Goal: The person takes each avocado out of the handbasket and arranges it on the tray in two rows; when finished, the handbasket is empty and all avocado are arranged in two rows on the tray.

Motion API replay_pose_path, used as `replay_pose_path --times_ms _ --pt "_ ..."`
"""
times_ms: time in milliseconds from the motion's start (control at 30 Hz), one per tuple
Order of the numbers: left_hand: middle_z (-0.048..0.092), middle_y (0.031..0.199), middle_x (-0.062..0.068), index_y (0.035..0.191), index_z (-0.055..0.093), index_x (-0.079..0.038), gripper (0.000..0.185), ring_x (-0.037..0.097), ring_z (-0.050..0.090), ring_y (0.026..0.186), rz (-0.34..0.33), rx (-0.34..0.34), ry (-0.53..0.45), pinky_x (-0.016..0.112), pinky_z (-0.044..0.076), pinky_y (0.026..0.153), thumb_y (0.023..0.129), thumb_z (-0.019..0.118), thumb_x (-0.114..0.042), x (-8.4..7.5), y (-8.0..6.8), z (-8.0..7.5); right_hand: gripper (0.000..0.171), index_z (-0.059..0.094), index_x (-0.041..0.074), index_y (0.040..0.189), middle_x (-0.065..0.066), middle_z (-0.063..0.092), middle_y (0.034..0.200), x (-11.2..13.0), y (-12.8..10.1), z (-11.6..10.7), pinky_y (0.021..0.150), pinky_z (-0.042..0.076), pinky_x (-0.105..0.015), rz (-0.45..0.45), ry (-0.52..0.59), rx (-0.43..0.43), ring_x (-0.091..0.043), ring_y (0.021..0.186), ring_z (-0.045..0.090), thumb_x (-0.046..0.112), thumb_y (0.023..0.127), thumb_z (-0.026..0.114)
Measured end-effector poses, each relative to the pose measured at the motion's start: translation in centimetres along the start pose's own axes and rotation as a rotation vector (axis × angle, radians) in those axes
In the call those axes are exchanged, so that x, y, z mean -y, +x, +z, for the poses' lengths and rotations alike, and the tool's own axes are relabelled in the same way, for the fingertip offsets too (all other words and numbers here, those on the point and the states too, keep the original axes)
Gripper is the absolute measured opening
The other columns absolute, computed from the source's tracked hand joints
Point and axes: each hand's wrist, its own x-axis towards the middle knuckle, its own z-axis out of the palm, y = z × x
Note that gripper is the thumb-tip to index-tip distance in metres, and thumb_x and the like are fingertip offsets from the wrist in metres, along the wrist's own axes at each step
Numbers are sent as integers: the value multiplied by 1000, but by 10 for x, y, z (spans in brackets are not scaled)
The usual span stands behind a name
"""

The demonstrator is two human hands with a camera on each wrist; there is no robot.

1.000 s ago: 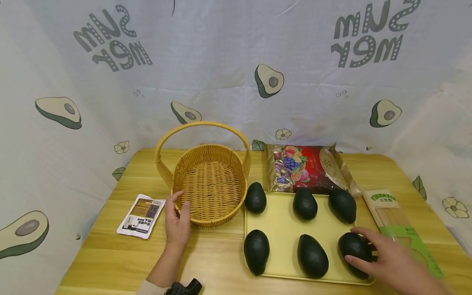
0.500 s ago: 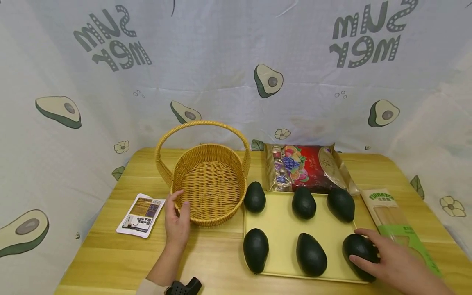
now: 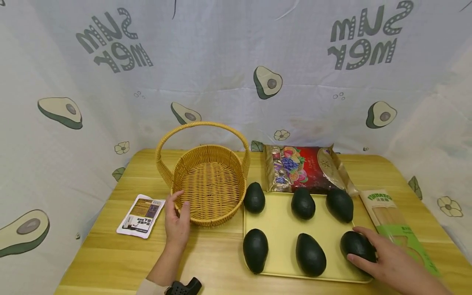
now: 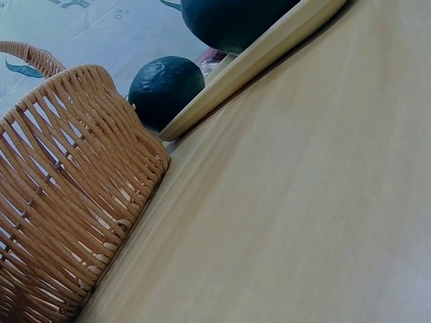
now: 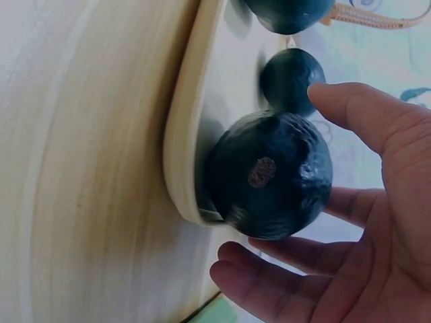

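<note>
In the head view, a round wicker basket with a tall handle stands left of centre. My left hand holds its near-left rim, thumb over the edge. That hand is out of the left wrist view, where the basket's side shows. To the right lies a pale yellow tray with several dark green avocados. My right hand has thumb and fingers around the avocado at the tray's near-right corner. In the right wrist view, fingers reach behind this avocado; whether it touches the tray cannot be told.
A red and gold candy bag lies behind the tray. A green and clear noodle packet lies to the tray's right, partly behind my right hand. Left of the basket is a small white pouch. A printed cloth hangs behind the table.
The avocado at my right hand shifted a little right, then slightly back and away from me. My right hand moved with it. The left hand and basket stayed put.
</note>
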Motion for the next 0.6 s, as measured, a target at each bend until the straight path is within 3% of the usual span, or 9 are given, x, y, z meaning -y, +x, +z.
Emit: replay_pose_path --times_ms 200,300,400,600 --pt "40 130 4 125 47 -2 32 14 28 127 -1 -2 1 38 21 102 93 49 -7 0 -1 -1 85 34 0 136 -29 52 116 3 0 -10 62 49 -44 17 58 41 -38 90 58 57 80 61" --pt "40 131 6 125 47 -2 32 15 27 128 4 -2 3 37 21 101 93 49 -7 0 -1 -2 84 34 -1 136 -32 48 120 7 0 -14 64 49 -48 15 67 33 -41 91 58 57 81 60" --pt "39 131 6 125 47 -2 32 16 26 129 9 -1 6 38 21 101 93 49 -8 0 -1 -1 84 36 -2 135 -32 49 120 11 1 -17 65 48 -51 12 51 7 -43 92 57 58 80 59" --pt "40 130 4 125 47 -3 32 15 27 129 15 2 8 41 21 102 93 49 -8 1 0 0 72 40 -2 133 -32 46 122 16 2 -21 67 48 -52 -65 107 -91 -47 95 54 44 84 64"
